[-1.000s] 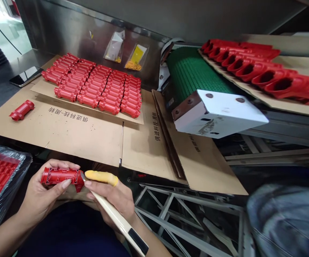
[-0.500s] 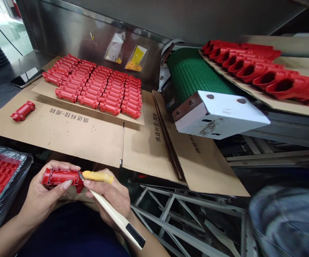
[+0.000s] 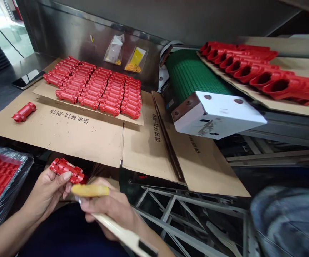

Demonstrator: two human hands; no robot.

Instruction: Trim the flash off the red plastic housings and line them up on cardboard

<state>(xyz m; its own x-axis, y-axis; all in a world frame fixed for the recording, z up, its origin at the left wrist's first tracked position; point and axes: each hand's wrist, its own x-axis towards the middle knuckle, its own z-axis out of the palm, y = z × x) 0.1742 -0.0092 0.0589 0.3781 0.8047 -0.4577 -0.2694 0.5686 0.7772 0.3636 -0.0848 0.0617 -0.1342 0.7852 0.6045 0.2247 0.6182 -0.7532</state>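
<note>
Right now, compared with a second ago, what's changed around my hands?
Your right hand has drawn the cream-handled tool off the red part, down toward you. Your left hand has turned the red part so another side shows, its right end tilted down. Neither hand let go. The red rows, loose red piece and phone stayed put.

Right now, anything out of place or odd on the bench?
Two minor things. A lone red part lies on the cardboard, apart from the neat rows of red parts. Dark specks, possibly debris, dot the cardboard near the printed characters. The red piece in the left hand shows no clear damage.
</note>
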